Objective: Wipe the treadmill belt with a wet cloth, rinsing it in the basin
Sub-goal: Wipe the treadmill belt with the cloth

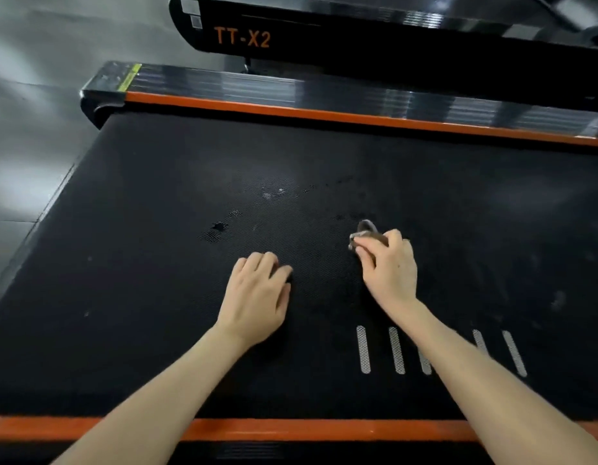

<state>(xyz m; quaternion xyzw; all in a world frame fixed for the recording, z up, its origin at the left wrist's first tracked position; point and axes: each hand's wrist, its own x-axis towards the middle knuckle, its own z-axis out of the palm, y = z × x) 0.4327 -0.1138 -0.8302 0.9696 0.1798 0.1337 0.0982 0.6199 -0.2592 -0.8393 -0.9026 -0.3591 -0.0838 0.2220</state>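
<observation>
Both on meshy belt (149, 270): right hand (389, 268) pinches bunched cloth (366, 230), left hand (257, 293) lies relaxed.

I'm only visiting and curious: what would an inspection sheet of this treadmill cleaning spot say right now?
Surface: black treadmill belt, with dark patches and pale specks near the middle and grey stripes near the front edge.
Job's things: small brownish cloth, bunched up at the belt; basin not in view.
Clutter: nothing seen.
Hands: right hand grips the cloth; left hand rests on the belt, holding nothing.
Cables: nothing seen.
Surroundings: orange side rails, a second treadmill marked TT-X2 behind, grey floor.
</observation>
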